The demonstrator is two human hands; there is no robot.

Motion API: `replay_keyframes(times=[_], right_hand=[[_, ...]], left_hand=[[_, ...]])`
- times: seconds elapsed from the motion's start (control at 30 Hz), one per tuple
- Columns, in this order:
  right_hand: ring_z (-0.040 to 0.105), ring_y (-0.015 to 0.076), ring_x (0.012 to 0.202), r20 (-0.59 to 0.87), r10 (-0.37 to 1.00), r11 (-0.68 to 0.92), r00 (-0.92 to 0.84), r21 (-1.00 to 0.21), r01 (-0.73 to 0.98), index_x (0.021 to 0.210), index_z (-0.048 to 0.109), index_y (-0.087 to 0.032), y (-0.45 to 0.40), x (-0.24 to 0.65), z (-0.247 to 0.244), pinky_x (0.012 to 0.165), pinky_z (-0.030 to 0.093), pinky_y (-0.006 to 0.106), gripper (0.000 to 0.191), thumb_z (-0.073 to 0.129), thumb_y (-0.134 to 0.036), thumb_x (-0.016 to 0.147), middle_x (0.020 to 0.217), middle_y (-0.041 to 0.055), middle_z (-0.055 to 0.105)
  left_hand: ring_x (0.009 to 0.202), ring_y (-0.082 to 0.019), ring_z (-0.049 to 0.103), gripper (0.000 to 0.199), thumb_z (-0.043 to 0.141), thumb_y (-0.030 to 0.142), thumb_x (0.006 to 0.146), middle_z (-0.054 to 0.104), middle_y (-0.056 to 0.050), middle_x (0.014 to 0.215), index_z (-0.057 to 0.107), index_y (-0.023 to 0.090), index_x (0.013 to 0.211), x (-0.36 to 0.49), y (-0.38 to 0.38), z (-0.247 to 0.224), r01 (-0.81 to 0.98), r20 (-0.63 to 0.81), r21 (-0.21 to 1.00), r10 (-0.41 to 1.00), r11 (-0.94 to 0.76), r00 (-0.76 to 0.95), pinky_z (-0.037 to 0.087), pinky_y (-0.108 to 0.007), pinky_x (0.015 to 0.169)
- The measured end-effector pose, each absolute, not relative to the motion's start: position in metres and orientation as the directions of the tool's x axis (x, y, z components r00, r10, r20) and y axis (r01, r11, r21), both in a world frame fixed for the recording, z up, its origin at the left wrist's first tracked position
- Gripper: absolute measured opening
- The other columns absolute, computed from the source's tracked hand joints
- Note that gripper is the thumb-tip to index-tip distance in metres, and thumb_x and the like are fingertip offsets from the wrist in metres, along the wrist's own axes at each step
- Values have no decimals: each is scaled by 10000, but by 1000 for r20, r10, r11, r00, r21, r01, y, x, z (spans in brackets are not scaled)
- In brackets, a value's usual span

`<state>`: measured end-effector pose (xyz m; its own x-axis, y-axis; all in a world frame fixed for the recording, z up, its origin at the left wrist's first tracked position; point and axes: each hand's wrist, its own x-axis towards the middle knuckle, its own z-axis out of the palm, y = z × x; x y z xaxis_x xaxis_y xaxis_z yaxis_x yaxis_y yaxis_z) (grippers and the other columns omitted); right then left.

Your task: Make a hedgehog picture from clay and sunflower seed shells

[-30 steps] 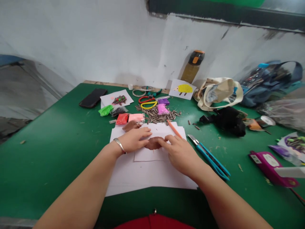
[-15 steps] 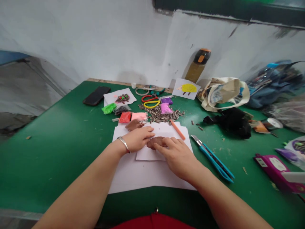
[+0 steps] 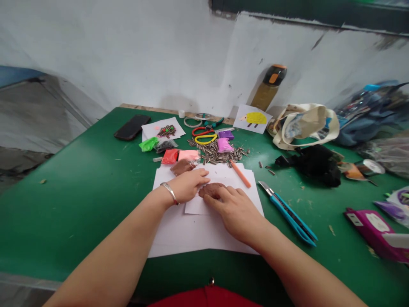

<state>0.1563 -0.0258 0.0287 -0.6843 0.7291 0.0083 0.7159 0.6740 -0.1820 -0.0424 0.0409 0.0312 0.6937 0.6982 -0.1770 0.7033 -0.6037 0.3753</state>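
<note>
A flattened brown lump of modelling clay (image 3: 210,190) lies on a small sheet of white paper (image 3: 195,208), which rests on larger white sheets (image 3: 179,236). My right hand (image 3: 238,209) covers the clay's right side, with the thumb along its near edge and the fingers over its far edge. My left hand (image 3: 188,185), wearing a silver bracelet, lies flat on the paper just left of the clay, fingers stretched out. Beyond that hand sits a packet of brown clay (image 3: 182,166). Right of it, an orange stick-like tool (image 3: 240,174) lies on the paper.
Sunflower seeds (image 3: 209,153), clay packets (image 3: 189,156) and scissors (image 3: 204,138) lie behind the paper. A blue utility knife (image 3: 289,215) with its blade out is at right. Further off are a phone (image 3: 132,127), a bottle (image 3: 268,87), a hedgehog picture (image 3: 252,119) and a cloth bag (image 3: 302,128).
The whole view has shifted slightly. My right fingers have moved a little on the clay, and more of its top shows. My left hand stays flat beside it.
</note>
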Motion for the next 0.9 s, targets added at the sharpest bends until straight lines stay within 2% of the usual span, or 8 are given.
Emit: replay_keyframes(times=[0.3,0.47,0.77,0.9], right_hand=[[452,222,1094,25,726,665,-687,-278,693,1360,419,-318,-22,161,23,827,329,336,535,385,-77,883,1339,32,486],[455,213,1093,26,722,667,-692,-295,684,1264,513,-296,-24,160,28,778,319,318,496,404,-48,848,1345,3,483],[468,238,1065,17,717,673,-696,-273,687,1237,535,-289,-23,161,25,761,320,339,452,420,-81,852,1278,17,537],[462,225,1094,45,722,665,-691,-324,673,1330,456,-317,-21,161,22,816,337,340,532,400,-73,861,1339,16,492]], left_hand=[[1196,-209,485,378,431,26,778,529,-48,1300,622,207,1049,-42,41,29,695,-143,362,699,-621,700,390,-338,1003],[1174,-212,503,345,422,19,789,549,-64,1265,637,180,1006,-42,41,31,697,-157,359,696,-621,701,402,-328,987],[1155,-198,505,300,416,51,839,539,-65,1260,634,180,1000,-41,41,32,695,-156,357,694,-624,703,402,-309,972],[1104,-203,522,250,437,101,861,558,-67,1193,635,181,991,-40,40,34,698,-164,352,693,-624,702,419,-320,940]])
